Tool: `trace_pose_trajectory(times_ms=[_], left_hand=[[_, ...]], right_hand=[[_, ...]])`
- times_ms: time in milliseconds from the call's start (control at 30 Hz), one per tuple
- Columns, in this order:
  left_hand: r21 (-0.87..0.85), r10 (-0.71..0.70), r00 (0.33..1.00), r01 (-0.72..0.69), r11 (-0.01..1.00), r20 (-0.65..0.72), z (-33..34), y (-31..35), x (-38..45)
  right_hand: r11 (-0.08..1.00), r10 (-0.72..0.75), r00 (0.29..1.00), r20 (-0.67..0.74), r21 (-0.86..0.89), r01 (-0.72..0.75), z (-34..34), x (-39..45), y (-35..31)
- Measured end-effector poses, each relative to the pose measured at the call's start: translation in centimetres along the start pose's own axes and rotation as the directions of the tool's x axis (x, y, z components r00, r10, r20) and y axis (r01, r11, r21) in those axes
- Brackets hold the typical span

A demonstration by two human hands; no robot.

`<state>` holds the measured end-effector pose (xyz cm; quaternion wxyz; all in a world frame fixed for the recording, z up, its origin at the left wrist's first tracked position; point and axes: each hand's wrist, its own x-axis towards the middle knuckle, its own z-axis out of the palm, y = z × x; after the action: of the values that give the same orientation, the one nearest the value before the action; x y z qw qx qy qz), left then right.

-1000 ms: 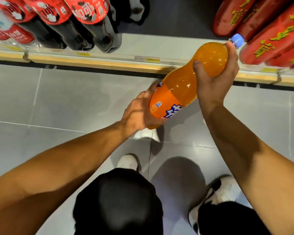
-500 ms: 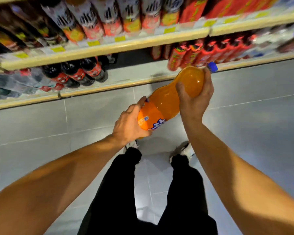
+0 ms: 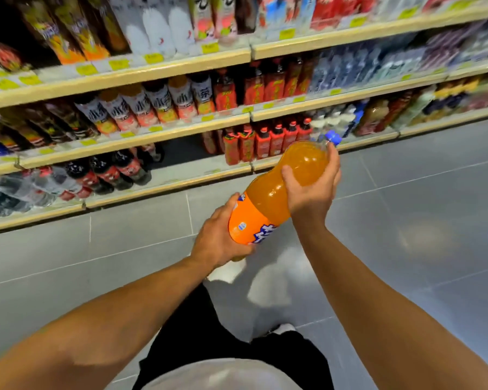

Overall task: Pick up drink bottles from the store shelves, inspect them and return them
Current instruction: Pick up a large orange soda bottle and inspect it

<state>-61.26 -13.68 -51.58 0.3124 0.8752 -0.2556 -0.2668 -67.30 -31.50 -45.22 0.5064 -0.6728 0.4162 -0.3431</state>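
Head view: you hold the large orange plastic soda bottle (image 3: 268, 204) tilted, blue cap (image 3: 333, 137) toward the shelves (image 3: 164, 142). Your left hand (image 3: 220, 240) cups its base; your right hand (image 3: 313, 190) wraps its upper bulge, nearer the shelf gap.

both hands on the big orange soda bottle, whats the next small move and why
Probably lower the large orange plastic soda bottle toward the empty gap on the bottom shelf. The left hand cups its base, the right hand grips its upper part, and the blue cap already points shelfward.
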Motion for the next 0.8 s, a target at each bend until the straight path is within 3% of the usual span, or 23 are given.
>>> trace_pose_trajectory(times_ms=[300, 800], left_hand=[[0.051, 0.100, 0.988, -0.107, 0.993, 0.120, 9.9, 14.6, 1.1], [0.041, 0.262, 0.930, -0.281, 0.959, 0.258, 25.7, 39.6, 19.2]], right_hand=[[0.996, 0.047, 0.988, -0.146, -0.068, -0.057, -16.5, 7.2, 1.1], [0.987, 0.055, 0.934, -0.354, -0.123, -0.105, -36.1, 34.3, 6.2]])
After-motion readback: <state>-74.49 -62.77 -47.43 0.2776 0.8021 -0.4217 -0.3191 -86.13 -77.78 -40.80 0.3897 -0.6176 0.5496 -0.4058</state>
